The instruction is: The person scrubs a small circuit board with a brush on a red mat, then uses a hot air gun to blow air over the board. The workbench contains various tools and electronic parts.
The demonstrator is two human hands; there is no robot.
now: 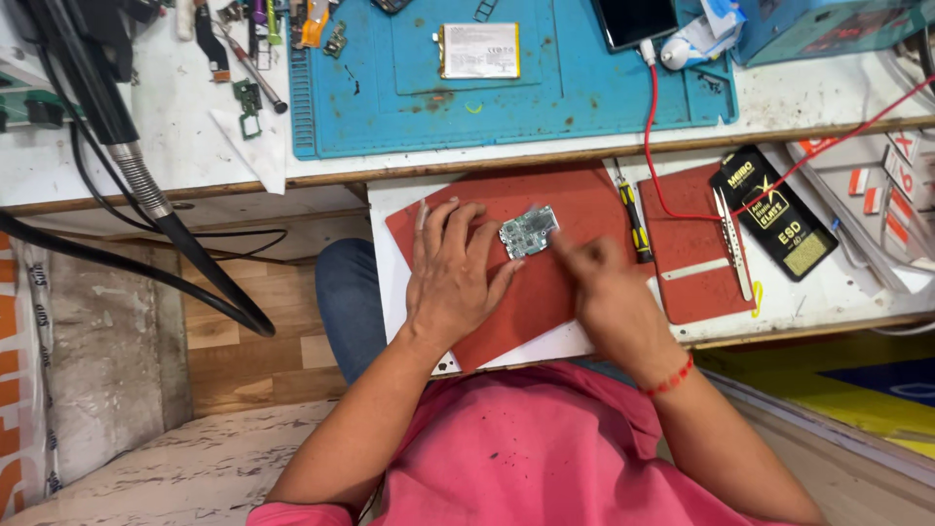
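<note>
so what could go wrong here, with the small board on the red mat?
1. The left hand steadies the circuit board only at its edge, with fingertips; the blurred right hand working beside it could likely knock the board askew.
2. The red mat sits on a pull-out shelf over the lap, so a slipped board might drop to the floor.
3. The red cable and screwdriver lie close to the right hand and could snag.
</note>
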